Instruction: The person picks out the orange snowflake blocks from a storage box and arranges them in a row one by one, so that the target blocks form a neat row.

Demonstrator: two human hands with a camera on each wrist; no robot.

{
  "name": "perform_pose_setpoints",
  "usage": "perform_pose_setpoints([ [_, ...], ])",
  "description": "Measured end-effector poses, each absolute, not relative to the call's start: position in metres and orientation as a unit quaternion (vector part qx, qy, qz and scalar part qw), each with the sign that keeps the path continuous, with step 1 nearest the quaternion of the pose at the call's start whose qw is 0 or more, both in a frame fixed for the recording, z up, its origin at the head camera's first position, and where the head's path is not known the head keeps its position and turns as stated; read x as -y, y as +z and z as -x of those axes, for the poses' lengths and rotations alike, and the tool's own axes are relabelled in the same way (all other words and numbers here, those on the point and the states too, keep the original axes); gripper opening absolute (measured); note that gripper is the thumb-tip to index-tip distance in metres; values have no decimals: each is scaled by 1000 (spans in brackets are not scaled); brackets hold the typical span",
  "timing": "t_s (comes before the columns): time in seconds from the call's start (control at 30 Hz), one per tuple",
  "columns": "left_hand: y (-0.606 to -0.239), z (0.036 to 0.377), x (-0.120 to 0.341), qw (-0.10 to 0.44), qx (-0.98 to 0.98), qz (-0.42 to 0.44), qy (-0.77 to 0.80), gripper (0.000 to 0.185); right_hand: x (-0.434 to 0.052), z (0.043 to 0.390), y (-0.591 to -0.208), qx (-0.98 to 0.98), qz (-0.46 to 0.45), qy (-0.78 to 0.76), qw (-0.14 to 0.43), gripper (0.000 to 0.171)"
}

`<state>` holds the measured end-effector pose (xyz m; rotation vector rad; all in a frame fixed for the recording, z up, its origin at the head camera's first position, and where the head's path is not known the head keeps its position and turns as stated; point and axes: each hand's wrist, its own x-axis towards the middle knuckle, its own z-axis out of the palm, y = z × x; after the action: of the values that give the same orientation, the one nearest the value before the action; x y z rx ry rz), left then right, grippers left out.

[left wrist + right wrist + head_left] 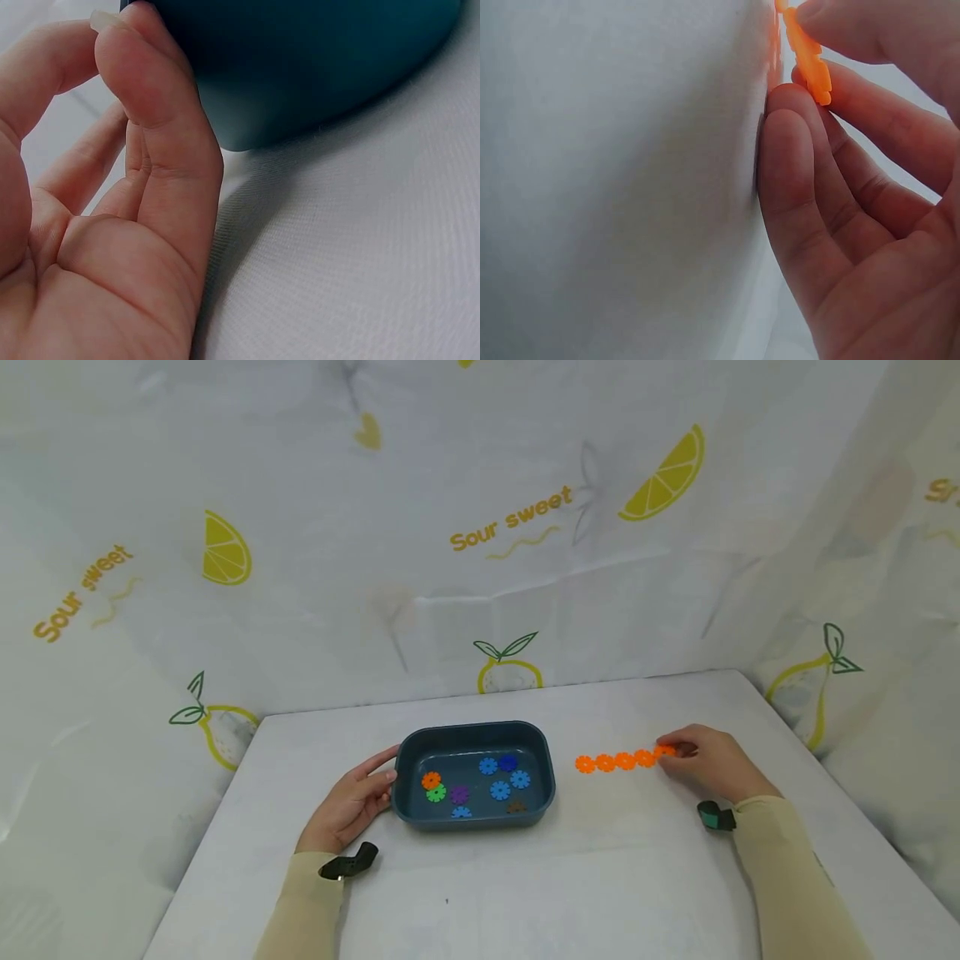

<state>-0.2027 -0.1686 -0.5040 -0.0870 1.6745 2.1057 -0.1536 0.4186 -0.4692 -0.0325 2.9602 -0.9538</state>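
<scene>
A dark blue-green plastic basin [472,822] stands on the white table. My left hand [351,806] grips its left end, the thumb at the rim; in the left wrist view curled fingers [161,97] meet the basin's wall [300,82]. To the right lies a straight chain of several orange snowflake discs [625,762], joined edge to edge. My right hand [708,762] pinches the disc at the chain's right end between thumb and fingers. Seen from the right wrist, that orange disc [810,60] is tilted up off the cloth.
Loose snowflake discs lie inside the basin: an orange one [431,780], a green one [436,793], a purple one [459,795], a brown one [517,807] and several blue ones [500,790]. A lemon-printed curtain [420,635] hangs behind the table [570,893].
</scene>
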Motion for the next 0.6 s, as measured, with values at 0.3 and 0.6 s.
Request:
perform_pose_setpoints([
  [0.3,-505,202,168,222,-605,33,764,62,-417,153,-469,-953,11,-301,19,40],
  [0.6,-504,204,168,222,-603,41,765,59,-417,156,-469,-955,12,-295,18,38],
])
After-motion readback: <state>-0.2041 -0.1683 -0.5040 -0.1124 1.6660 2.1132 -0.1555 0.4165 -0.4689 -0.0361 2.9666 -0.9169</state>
